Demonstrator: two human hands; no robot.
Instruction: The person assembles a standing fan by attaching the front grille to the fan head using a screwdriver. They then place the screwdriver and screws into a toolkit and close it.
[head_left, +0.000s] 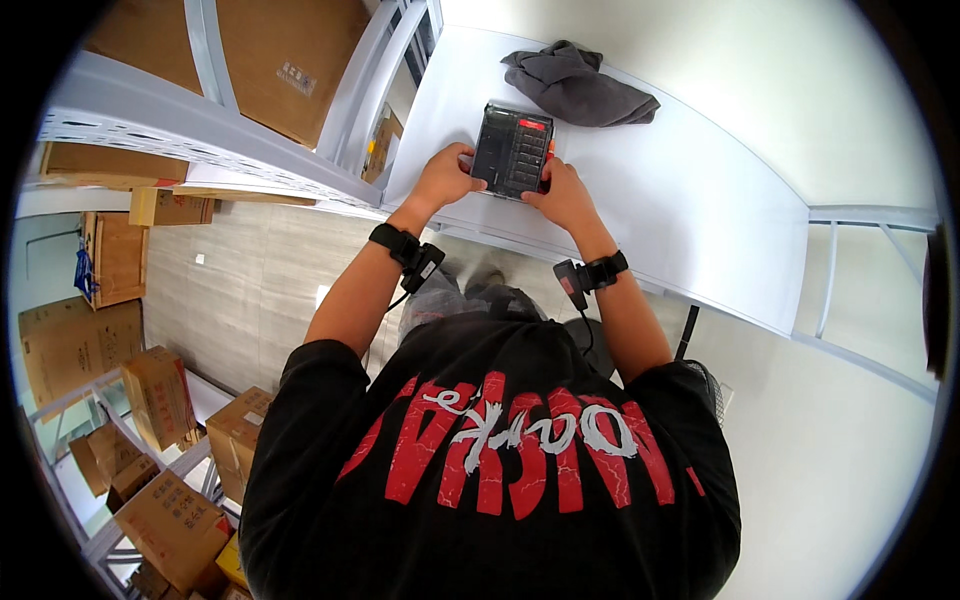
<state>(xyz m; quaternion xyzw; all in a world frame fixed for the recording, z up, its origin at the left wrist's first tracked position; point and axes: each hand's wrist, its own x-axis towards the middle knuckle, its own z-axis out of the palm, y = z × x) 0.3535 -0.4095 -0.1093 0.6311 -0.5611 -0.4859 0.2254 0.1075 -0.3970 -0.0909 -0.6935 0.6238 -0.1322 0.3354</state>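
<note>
A flat black rectangular case [496,150] with a shiny top lies on the white table. Along its right half runs a column of small dark segments, with a red label at the far end. My left hand [447,178] grips its near left corner, the thumb on top and the fingers around the side. At the near right corner my right hand [567,197] holds it the same way, thumb on the front edge. A little orange-red shows along the case's right side, by my right fingers; what it belongs to is unclear. The case's underside is hidden.
A crumpled dark grey cloth [580,85] lies beyond the case, toward the table's back edge. The white table [690,190] stretches to the right. Close on the left stands a metal shelf frame [270,150] with cardboard boxes. More cartons [175,530] are stacked at the lower left.
</note>
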